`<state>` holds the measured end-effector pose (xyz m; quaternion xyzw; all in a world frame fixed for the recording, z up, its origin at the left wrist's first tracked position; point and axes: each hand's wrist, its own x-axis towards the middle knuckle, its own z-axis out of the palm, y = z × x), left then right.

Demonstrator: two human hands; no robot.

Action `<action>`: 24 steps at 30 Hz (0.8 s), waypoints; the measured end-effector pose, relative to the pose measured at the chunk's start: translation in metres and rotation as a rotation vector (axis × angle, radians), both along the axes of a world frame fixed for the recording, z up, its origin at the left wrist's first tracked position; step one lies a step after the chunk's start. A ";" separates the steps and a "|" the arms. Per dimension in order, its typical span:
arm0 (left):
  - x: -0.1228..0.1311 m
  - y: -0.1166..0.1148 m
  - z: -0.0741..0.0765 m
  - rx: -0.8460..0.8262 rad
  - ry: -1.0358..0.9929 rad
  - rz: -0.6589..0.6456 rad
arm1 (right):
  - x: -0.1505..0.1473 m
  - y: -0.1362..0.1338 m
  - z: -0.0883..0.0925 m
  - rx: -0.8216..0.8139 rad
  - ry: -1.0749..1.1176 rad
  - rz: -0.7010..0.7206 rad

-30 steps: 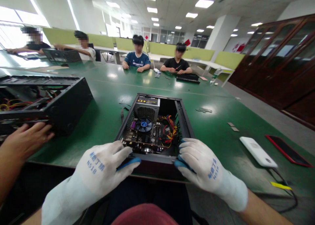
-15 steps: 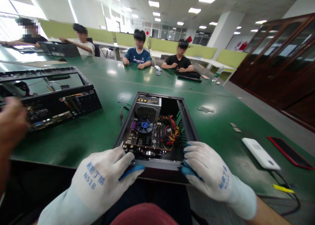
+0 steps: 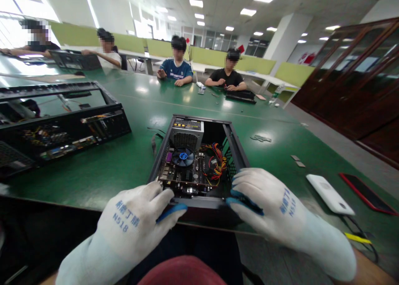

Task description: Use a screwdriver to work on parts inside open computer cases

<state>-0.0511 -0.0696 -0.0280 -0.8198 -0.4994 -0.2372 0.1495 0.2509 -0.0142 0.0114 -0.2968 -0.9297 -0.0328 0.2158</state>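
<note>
An open black computer case [image 3: 204,202] lies on its side before me, its insides facing up. Inside are a fan with a blue hub [image 3: 183,157], a power supply [image 3: 187,134] at the far end and a bundle of coloured cables [image 3: 216,164]. My left hand [image 3: 134,222], in a white work glove with blue underside, grips the case's near left corner, thumb along the front edge. At the near right corner my right hand [image 3: 264,206], gloved alike, has fingers curled over the rim and thumb by the front edge; its fingertips are partly hidden.
Another opened computer case [image 3: 65,131] stands at left on the green table [image 3: 143,106]. To the right lie a white power bank [image 3: 330,194] with a cable, a red-edged phone [image 3: 368,192] and small grey pieces [image 3: 261,139]. Several people sit across the table.
My right hand has shifted slightly up along the case's corner, while my left hand stays at its corner. Another person's bare hand at the left has gone out of view.
</note>
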 end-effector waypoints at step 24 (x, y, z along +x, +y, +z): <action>0.000 -0.002 -0.007 0.013 -0.024 0.056 | -0.154 0.144 -0.050 -0.303 -0.566 -0.201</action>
